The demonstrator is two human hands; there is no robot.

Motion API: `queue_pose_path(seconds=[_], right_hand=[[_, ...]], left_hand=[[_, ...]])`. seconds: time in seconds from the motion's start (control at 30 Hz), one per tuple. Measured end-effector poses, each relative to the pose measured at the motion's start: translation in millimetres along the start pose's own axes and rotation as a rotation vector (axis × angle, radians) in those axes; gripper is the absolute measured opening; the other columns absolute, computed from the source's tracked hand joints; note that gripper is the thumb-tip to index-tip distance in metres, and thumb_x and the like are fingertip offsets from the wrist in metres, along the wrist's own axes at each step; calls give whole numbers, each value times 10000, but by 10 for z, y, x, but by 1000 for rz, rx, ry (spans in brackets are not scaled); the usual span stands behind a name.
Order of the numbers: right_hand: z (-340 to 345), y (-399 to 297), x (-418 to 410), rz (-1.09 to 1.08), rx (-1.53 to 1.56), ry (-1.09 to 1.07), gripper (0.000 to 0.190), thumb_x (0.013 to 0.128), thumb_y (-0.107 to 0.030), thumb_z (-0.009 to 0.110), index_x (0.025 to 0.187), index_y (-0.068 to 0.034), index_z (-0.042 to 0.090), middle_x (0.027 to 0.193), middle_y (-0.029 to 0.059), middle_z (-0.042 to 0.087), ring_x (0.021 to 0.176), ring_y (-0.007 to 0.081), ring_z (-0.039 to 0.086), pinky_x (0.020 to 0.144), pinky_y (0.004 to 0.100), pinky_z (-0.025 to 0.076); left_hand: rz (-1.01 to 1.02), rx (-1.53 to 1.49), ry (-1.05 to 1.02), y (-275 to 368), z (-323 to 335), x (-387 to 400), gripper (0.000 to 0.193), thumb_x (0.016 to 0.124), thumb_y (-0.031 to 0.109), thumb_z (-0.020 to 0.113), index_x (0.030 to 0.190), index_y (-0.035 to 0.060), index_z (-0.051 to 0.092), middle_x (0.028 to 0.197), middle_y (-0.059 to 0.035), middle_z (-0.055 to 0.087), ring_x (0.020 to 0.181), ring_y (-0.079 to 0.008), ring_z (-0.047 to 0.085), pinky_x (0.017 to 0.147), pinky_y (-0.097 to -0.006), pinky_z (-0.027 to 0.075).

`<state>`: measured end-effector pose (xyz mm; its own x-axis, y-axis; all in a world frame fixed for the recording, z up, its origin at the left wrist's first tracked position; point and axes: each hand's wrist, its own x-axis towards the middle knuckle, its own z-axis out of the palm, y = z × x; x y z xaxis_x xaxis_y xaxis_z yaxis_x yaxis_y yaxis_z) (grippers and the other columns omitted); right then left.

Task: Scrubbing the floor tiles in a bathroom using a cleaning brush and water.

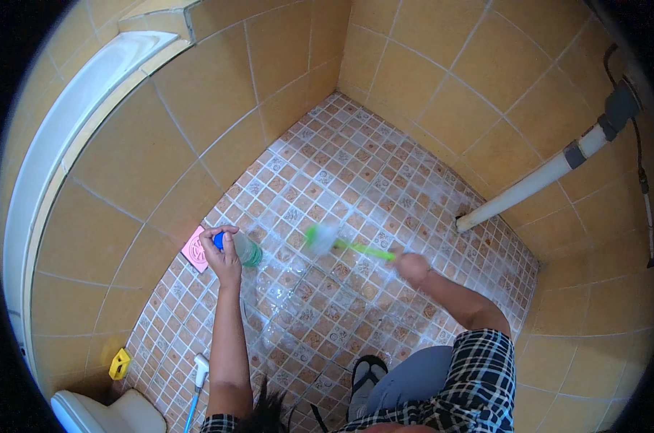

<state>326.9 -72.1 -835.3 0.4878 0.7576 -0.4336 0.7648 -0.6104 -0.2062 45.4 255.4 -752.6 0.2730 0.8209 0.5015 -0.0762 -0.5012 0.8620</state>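
Observation:
My left hand [225,262] grips a clear, green-tinted plastic bottle [247,252] near its blue cap [218,241]. The bottle leans away to the right, just above or against the floor; I cannot tell which. In my right hand [412,269] is the bright green handle [367,250] of a scrub brush. Its green and white head [321,238] is blurred and lies over the mosaic-tiled floor [332,303], to the right of the bottle. Wet, glossy patches and whitish suds show on the tiles around the brush.
A pink drain cover [195,250] lies by the left wall. Nearby are a yellow plastic object [120,364], a white hand sprayer [201,369] on a blue hose, and part of a toilet [108,414]. A white bathtub [51,146] runs along the left; a drainpipe [522,189] slants at right.

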Motion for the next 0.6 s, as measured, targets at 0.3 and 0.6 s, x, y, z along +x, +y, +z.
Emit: queue_pose_path(seconds=[0.3, 0.6], right_hand=[[67, 536, 436, 203, -70, 99, 307, 817, -227, 532, 969, 39, 550, 845, 254, 603, 794, 321, 617, 688, 412, 487], [-429, 835, 88, 517, 469, 347, 334, 800, -193, 539, 1025, 52, 502, 767, 228, 610, 724, 345, 622, 627, 425, 492]], left_hand=[[21, -38, 31, -83, 134, 1, 143, 899, 133, 494, 942, 45, 391, 846, -118, 576, 812, -179, 551, 793, -312, 416], [40, 35, 48, -117, 95, -20, 155, 905, 155, 491, 933, 29, 405, 841, -115, 569, 808, -187, 553, 785, -316, 425]])
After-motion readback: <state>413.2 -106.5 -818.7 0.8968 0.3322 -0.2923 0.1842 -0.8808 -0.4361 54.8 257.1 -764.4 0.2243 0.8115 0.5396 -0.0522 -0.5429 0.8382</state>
